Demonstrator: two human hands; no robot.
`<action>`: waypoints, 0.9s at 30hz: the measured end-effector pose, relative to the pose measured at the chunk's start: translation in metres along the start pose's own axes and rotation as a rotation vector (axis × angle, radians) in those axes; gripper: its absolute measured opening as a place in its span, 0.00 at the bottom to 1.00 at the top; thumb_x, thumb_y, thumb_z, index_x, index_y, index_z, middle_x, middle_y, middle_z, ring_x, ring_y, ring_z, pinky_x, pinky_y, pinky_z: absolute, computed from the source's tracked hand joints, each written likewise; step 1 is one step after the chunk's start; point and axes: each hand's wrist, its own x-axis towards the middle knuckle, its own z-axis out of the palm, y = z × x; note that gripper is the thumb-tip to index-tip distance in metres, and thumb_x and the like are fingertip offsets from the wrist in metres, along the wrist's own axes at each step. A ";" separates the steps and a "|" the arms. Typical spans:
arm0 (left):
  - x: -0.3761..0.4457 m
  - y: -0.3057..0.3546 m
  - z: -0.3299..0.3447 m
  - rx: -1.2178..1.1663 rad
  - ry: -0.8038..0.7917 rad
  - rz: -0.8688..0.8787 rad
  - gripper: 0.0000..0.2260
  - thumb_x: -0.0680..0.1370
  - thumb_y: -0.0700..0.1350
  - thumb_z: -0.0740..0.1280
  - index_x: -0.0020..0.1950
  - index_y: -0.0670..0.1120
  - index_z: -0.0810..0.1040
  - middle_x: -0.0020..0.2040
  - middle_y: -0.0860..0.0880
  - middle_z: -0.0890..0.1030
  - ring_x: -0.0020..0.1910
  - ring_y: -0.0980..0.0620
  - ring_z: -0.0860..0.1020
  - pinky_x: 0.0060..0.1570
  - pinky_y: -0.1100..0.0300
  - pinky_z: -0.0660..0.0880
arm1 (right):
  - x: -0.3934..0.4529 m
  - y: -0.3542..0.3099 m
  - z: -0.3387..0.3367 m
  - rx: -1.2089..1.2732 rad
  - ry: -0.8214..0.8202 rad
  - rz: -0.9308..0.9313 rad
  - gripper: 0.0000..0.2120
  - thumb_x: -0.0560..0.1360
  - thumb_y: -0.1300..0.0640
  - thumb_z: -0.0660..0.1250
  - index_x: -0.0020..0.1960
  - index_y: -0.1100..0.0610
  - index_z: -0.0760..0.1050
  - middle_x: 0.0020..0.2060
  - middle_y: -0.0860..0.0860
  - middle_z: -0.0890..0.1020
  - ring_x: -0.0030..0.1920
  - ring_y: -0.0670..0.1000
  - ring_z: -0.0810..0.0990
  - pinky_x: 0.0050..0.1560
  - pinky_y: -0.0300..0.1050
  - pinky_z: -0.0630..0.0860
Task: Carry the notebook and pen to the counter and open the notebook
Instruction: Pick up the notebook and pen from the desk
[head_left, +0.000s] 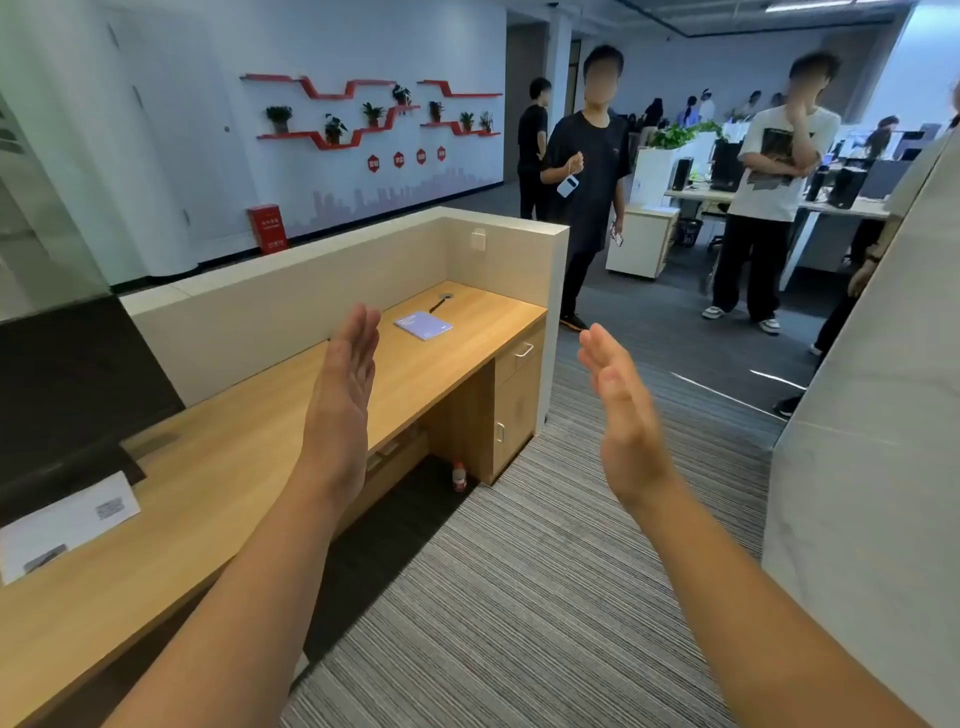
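Observation:
A light blue notebook (423, 326) lies shut on the far end of the wooden desk (249, 441). A dark pen (439, 304) lies just behind it, near a round cable hole. My left hand (345, 395) is raised flat, palm facing right, above the desk and short of the notebook. My right hand (626, 415) is held flat, palm facing left, over the carpet to the right of the desk. Both hands hold nothing.
A beige partition wall (322, 291) backs the desk. A dark monitor (67, 395) and a white card (67, 525) stand at the left. A drawer cabinet (517, 395) and a bottle (459, 475) sit under the desk. Two people (587, 171) stand on the carpet beyond; a white panel (872, 441) rises at right.

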 end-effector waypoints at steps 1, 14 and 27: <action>0.001 -0.001 0.003 -0.005 0.005 -0.001 0.21 0.86 0.52 0.44 0.78 0.52 0.60 0.77 0.56 0.67 0.75 0.59 0.64 0.75 0.58 0.56 | 0.003 0.002 -0.002 0.005 0.005 0.006 0.26 0.79 0.44 0.49 0.76 0.49 0.57 0.74 0.46 0.65 0.72 0.43 0.63 0.71 0.44 0.59; 0.096 -0.086 0.027 0.002 -0.010 -0.076 0.23 0.81 0.58 0.47 0.76 0.58 0.63 0.76 0.57 0.67 0.74 0.62 0.65 0.75 0.58 0.57 | 0.093 0.086 0.004 0.035 -0.007 0.106 0.31 0.76 0.41 0.50 0.77 0.51 0.55 0.75 0.45 0.63 0.72 0.41 0.62 0.71 0.40 0.60; 0.292 -0.153 0.075 -0.050 -0.091 -0.005 0.21 0.82 0.57 0.45 0.74 0.61 0.62 0.76 0.58 0.67 0.74 0.62 0.64 0.74 0.60 0.57 | 0.280 0.154 0.015 -0.005 0.042 0.041 0.30 0.78 0.43 0.50 0.76 0.54 0.56 0.75 0.48 0.64 0.72 0.42 0.63 0.72 0.42 0.60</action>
